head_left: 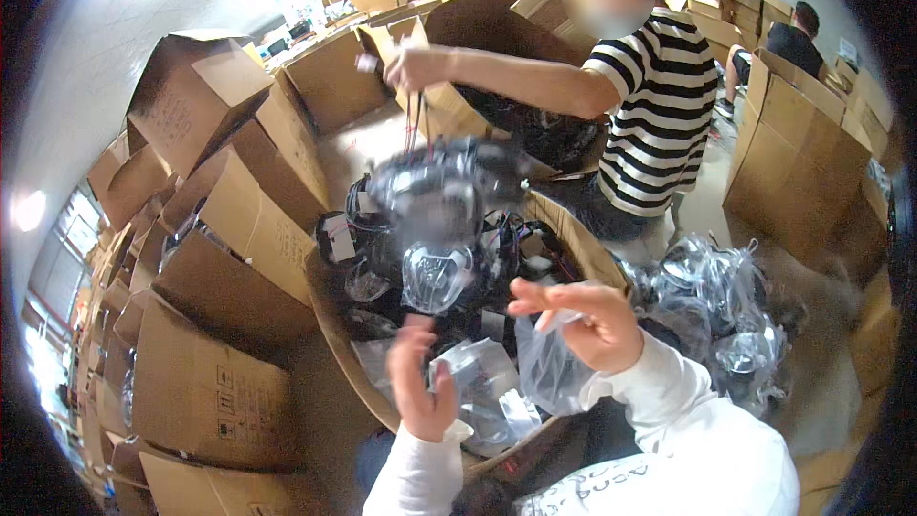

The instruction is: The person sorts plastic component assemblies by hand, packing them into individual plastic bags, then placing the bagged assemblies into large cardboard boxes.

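1. In the head view, we see the dark unit (432, 193) near the dial's centre, slightly toward 11 o'clock, blurred. It hangs by wires (411, 124) from a co-worker's hand (415, 69) near 12; we judge the wires serve as a handle, leaving the bulk below free.
2. The left hand (420, 392), between 6 and 7, is raised with nothing visible in its grasp; its blurred fingers stand fairly wide, thumb apart.
3. The right hand (602, 325), at 4, has its fingers partly bent, thumb near the forefinger. A clear bag (551, 368) hangs against them at 5, perhaps pinched to keep it upright, but we cannot tell.
4. Below the unit, the big carton (328, 325) holds dark parts with wires, a clear lens (437, 277) and loose plastic (478, 373). Its high walls probably keep the jumble in.
5. Between 3 and 4, just outside that carton, we see a pile (712, 296) of parts in clear plastic, likely wrapped against scratches.
6. At 1, the rear carton (549, 124) holds black pieces; at 8, tall boxes (210, 377) stand close-packed, their contents mostly hidden.
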The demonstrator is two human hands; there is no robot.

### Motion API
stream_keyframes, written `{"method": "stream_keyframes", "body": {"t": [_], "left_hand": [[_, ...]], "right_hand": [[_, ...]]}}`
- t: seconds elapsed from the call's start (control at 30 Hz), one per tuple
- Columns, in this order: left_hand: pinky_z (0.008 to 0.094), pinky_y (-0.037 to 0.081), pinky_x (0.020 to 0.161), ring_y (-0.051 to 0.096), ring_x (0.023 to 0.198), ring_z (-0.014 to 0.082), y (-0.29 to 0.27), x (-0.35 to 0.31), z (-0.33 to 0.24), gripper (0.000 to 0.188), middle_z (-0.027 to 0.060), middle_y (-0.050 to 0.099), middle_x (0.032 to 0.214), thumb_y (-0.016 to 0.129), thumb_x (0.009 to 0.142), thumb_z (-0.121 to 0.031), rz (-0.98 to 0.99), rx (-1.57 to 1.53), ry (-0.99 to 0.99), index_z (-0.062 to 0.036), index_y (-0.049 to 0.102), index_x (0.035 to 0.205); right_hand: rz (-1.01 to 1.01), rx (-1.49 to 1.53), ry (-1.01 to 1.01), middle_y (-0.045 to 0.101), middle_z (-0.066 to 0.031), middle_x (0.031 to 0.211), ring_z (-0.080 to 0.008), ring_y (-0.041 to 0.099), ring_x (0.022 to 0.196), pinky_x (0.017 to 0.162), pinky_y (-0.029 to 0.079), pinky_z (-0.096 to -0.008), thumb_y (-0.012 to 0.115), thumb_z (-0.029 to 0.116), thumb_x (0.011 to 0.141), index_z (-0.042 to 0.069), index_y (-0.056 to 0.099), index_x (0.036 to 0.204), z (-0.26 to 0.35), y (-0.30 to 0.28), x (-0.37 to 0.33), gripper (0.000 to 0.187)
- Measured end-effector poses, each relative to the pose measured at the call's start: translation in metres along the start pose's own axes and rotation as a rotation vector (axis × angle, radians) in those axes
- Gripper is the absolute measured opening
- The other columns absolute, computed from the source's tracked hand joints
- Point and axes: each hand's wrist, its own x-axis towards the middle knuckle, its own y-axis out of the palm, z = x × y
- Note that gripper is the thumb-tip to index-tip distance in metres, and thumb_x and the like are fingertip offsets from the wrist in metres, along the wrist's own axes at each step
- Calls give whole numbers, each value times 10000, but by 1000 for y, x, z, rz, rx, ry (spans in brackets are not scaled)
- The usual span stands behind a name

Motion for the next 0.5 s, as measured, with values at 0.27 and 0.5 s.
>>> {"method": "stream_keyframes", "body": {"t": [0.27, 0.5], "left_hand": [[512, 452, 1066, 533, 1275, 449, 62, -29, 14, 612, 256, 547, 1380, 754, 869, -186, 637, -100, -104, -34, 523, 1415], [507, 335, 1164, 412, 1375, 463, 61, -28, 4, 617, 238, 413, 1529, 799, 845, -255, 751, -100, 18, -69, 535, 1371]], "right_hand": [[32, 90, -277, 681, -309, 1235, -368, 747, 1058, 832, 614, -383, 695, -98, 900, 205, 507, 1503, -13, -8, 3, 701], [196, 140, -327, 724, -251, 1196, -343, 753, 1047, 818, 606, -366, 714, 0, 897, 33, 703, 1215, -7, -9, 4, 321]]}}
